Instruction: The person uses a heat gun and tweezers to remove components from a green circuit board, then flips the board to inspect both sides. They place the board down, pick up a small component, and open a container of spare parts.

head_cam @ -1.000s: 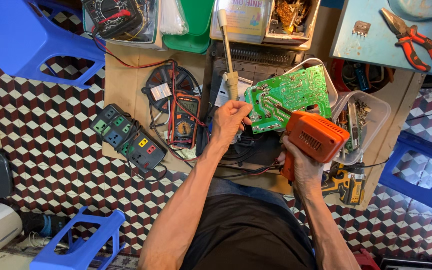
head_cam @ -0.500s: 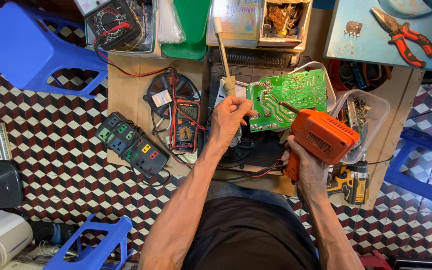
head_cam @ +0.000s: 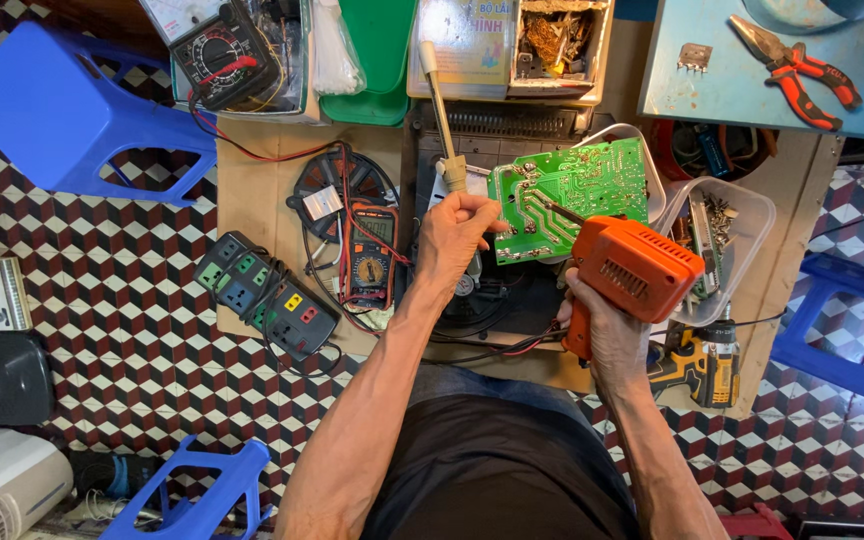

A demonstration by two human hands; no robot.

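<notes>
The right hand (head_cam: pixel 607 335) is wrapped tight round the grip of an orange soldering gun (head_cam: pixel 632 270), all fingers closed on the handle, with the gun's thin tip reaching toward 10 o'clock onto the green circuit board (head_cam: pixel 572 195). The board lies solder side up, tilted, near the middle of the worktop (head_cam: pixel 252 200), just at 1 o'clock from the left hand (head_cam: pixel 457 232). That hand is curled shut at the board's left edge, its fingers pinched on something small that I cannot make out; a cream-handled tool (head_cam: pixel 440 115) stands just above the knuckles, running off toward 12 o'clock, and whether the hand touches it I cannot tell.

At 9 o'clock from the left hand lies a digital multimeter (head_cam: pixel 370 255) with red and black leads, and above it a round black coil part (head_cam: pixel 340 190). Further toward 8 o'clock a dark power strip (head_cam: pixel 264 305) with coloured sockets hangs half off the cardboard-covered worktop onto the checkered floor (head_cam: pixel 102 300). At 3 o'clock from the soldering gun sits a clear plastic tray (head_cam: pixel 742 215) of small metal parts, and at 5 o'clock from the right hand a yellow and black cordless drill (head_cam: pixel 712 365). Red-handled pliers (head_cam: pixel 797 65) rest on a blue surface at 1 o'clock, well apart from the hands. An analogue meter (head_cam: pixel 222 55) sits at 11 o'clock, and a blue plastic stool (head_cam: pixel 62 110) stands at the far left
</notes>
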